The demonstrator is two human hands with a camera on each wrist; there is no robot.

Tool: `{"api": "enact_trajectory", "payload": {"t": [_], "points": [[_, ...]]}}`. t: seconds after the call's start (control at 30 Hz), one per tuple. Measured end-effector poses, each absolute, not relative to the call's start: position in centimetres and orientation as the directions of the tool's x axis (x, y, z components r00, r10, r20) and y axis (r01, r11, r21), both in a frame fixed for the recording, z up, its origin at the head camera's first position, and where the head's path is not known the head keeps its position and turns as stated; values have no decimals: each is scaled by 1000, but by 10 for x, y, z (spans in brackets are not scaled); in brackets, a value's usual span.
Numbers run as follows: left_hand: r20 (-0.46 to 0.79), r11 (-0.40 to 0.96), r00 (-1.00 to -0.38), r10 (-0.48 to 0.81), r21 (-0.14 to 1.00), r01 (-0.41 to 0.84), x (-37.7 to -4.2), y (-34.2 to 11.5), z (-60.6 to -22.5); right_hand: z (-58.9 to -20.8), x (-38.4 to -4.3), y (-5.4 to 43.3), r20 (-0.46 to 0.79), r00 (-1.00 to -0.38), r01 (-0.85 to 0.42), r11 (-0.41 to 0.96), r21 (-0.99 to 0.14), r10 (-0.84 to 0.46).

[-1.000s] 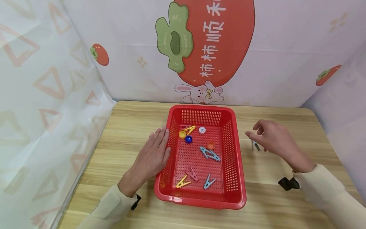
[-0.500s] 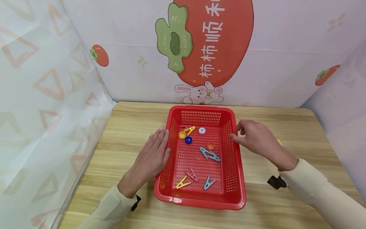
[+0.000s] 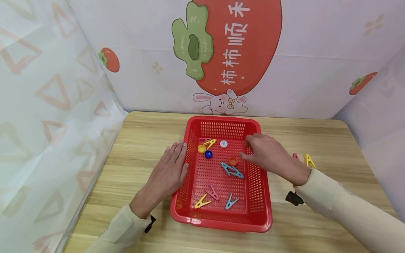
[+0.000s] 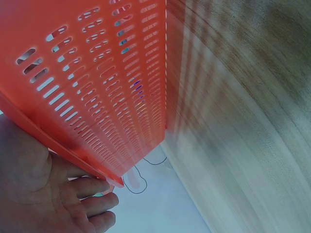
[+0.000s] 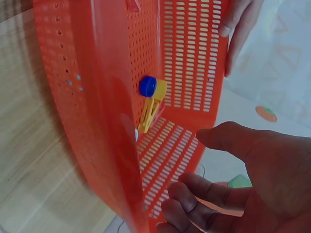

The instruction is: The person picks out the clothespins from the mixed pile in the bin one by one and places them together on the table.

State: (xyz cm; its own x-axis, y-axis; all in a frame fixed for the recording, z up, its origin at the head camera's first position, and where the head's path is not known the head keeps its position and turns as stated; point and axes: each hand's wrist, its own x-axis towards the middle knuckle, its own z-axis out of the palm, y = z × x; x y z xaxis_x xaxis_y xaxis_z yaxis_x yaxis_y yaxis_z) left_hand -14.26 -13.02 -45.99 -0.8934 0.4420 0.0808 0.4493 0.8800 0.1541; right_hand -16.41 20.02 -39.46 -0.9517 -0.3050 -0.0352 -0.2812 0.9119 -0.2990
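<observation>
A red plastic basket [image 3: 221,226] stands on the wooden table. My left hand [image 3: 166,172] rests with straight fingers on its left rim. My right hand [image 3: 269,154] hovers over the right rim, fingertips above the inside; thumb and fingers are apart, with nothing visible between them in the right wrist view. Below those fingertips lie an orange cap [image 3: 233,161] and blue clothespins [image 3: 232,170]. Toward the back of the basket are a white cap [image 3: 223,144], a yellow cap [image 3: 201,149], a blue cap [image 3: 208,154] and a yellow clothespin [image 3: 210,143].
Nearer the basket's front lie a yellow clothespin [image 3: 201,201], a pink clothespin [image 3: 212,193] and a light blue clothespin [image 3: 231,202]. On the table to the right, a yellow clothespin [image 3: 309,161] and a red clothespin [image 3: 295,155] lie partly behind my right arm. A patterned cloth wall [image 3: 152,88] rises behind.
My right hand has moved left from above the table on the right to over the basket, uncovering the yellow clothespin there. My left hand and the basket have stayed put.
</observation>
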Motion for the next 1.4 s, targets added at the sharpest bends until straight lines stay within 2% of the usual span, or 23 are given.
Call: {"api": "enact_trajectory", "payload": {"t": [0.33,0.67,1.03,1.4], "points": [[84,880,-894,441,157,449,-144,-130,-459,-402,-167,175,-76,-909,-376,886,-272,-409],[71,882,-898,434,170,440,-144,-130,-457,-407,-173,161,-143,-896,-365,880,-304,-421],[94,876,-891,444,164,454,-143,-132,-460,-418,-179,136,-275,-871,-380,914,-144,-406],[84,876,-893,442,175,450,-143,-131,-460,-428,-183,123,-371,-846,-383,920,-78,-384]]}}
